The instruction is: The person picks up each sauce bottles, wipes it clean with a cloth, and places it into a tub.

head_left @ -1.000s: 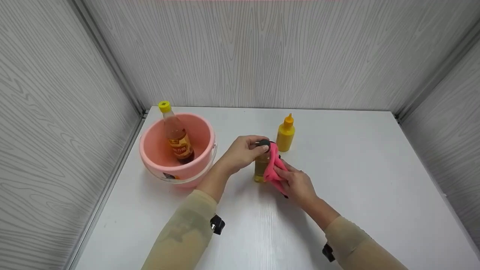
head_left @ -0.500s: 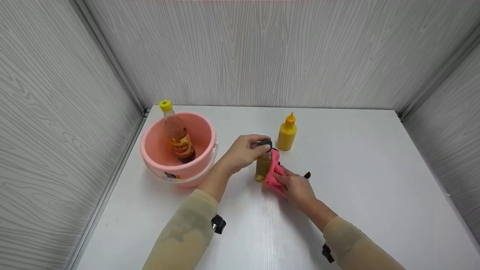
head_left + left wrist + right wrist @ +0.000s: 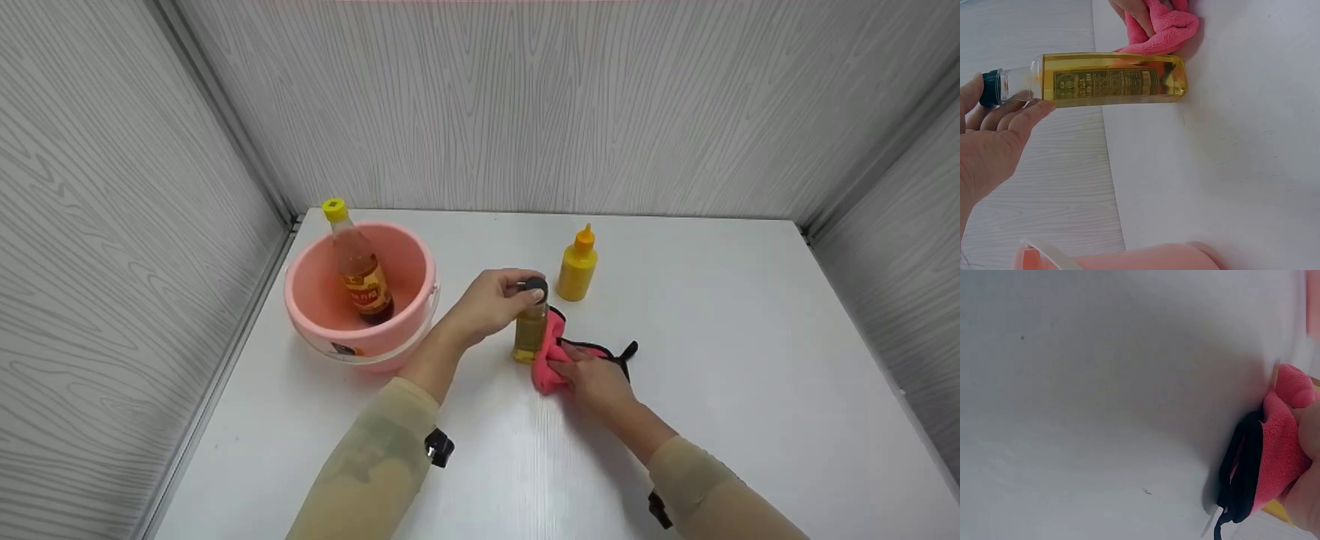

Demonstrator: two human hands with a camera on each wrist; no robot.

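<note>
- My left hand point(image 3: 491, 304): fingers clamped on the cap of the oil bottle point(image 3: 530, 334), upright mid-tabletop point(image 3: 750, 360).
- My right hand point(image 3: 596, 382): fingers bunched on the pink cloth point(image 3: 547, 367), touching the bottle's base.

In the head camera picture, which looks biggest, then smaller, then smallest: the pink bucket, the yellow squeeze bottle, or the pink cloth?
1. Pink bucket: clearly the largest.
2. Pink cloth and yellow squeeze bottle: these look about alike. The right hand covers part of the cloth, and the bottle stands farther from the camera, so I won't rank them.
</note>
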